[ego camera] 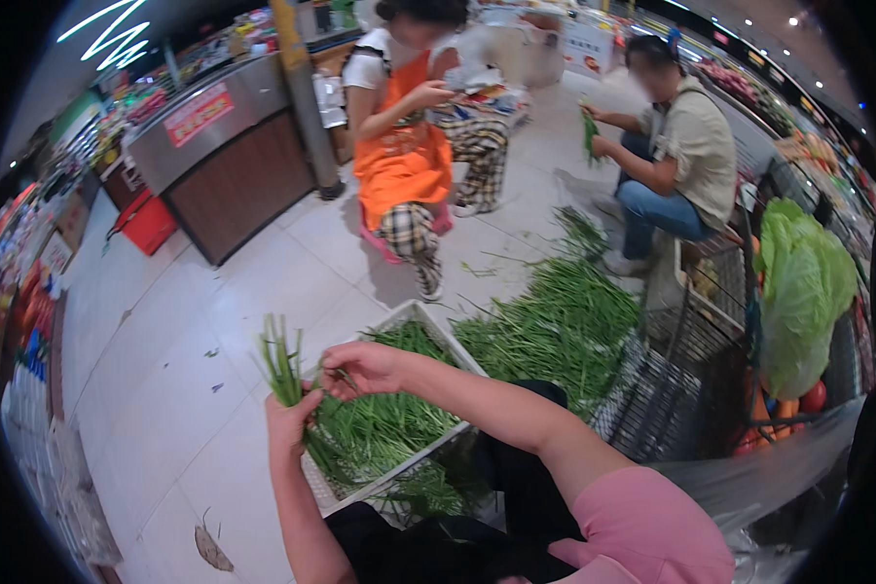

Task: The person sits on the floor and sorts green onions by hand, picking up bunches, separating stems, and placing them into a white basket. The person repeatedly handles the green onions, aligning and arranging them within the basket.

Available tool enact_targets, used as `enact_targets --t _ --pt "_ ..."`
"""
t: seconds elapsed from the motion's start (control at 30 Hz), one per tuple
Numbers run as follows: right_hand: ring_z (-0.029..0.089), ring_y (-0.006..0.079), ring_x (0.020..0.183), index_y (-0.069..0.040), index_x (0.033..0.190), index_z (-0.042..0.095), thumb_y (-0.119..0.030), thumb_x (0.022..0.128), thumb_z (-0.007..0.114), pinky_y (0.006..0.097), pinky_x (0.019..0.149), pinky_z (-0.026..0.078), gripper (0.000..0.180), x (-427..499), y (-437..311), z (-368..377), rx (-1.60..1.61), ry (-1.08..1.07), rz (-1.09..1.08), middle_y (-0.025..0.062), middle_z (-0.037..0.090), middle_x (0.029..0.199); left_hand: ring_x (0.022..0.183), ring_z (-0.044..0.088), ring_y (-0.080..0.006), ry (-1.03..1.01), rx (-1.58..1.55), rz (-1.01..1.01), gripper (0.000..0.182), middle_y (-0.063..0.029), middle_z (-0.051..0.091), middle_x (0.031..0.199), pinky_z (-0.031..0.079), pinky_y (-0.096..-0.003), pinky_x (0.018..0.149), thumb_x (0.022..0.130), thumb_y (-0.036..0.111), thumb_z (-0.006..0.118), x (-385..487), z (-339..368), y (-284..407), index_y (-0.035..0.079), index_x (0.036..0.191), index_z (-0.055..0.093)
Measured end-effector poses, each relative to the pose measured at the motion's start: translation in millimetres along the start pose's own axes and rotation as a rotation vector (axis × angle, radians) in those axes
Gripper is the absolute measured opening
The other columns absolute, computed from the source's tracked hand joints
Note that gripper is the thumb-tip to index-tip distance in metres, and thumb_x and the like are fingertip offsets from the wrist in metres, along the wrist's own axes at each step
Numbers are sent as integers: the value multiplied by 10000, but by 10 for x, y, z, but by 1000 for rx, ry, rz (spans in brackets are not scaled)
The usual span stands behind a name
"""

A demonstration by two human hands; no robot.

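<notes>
My left hand (pixel 292 420) grips a bunch of green chive-like stalks (pixel 285 372), their pale cut ends pointing up and the leaves hanging down below the fist. Close beside it, my right hand (pixel 365 369) has its fingertips pinched together, with a thin green strand (pixel 347 377) showing at them. Under both hands stands a white plastic crate (pixel 401 471) holding a layer of loose green leaves (pixel 387 431). A large heap of the same greens (pixel 555 328) lies on the floor past the crate's right side.
A seated person in an orange apron (pixel 401 160) faces me. To the right, another person (pixel 686 153) holds greens. A cart with a leafy lettuce head (pixel 803 299) and dark mesh crates (pixel 650 387) stand at my right. A counter (pixel 233 160) and red basket (pixel 144 223) are at left.
</notes>
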State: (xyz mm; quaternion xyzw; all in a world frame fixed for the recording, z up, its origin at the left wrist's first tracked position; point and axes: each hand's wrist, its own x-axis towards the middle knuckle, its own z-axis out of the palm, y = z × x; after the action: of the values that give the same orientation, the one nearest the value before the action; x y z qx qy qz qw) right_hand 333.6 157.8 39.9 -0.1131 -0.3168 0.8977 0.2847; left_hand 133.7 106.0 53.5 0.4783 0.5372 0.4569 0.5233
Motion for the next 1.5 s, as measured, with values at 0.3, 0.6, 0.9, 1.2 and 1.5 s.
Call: enact_targets --t 0.3,0.6,0.9,1.2,1.5 --pt "603 159 676 -78 843 581 -192 873 528 294 608 493 130 -322 -641 -229 -139 406 -413 67 631 775 427 431 -83 5 -105 -85 199 -18 534 617 330 -219 389 722 32 727 -14 76 79 1 851 578" --pt "574 205 979 1 1082 604 -200 761 717 321 847 455 396 -393 -735 -358 -1362 1046 -782 112 595 1032 503 452 -67 -85 -269 -99 304 -11 547 712 341 -208 440 734 76 758 17 139 -55 3 957 564" --pt "559 74 769 7 915 644 -156 812 704 230 709 451 202 -39 -226 152 -891 428 -320 -1 618 796 536 467 -59 -63 -300 -127 313 13 541 716 345 -210 447 720 119 783 51 240 -11 20 946 591" --pt "581 98 678 25 861 642 -133 819 651 255 603 468 164 69 25 147 -902 562 -437 51 636 735 669 582 -114 302 133 171 246 -51 651 747 470 -267 623 718 150 773 10 351 -53 -34 834 658" --pt "581 215 667 28 821 594 -113 800 606 333 620 459 143 53 -4 128 -1296 491 -654 120 568 743 568 499 -63 156 199 133 156 -12 597 668 394 -224 517 742 85 742 52 206 -88 -3 810 633"
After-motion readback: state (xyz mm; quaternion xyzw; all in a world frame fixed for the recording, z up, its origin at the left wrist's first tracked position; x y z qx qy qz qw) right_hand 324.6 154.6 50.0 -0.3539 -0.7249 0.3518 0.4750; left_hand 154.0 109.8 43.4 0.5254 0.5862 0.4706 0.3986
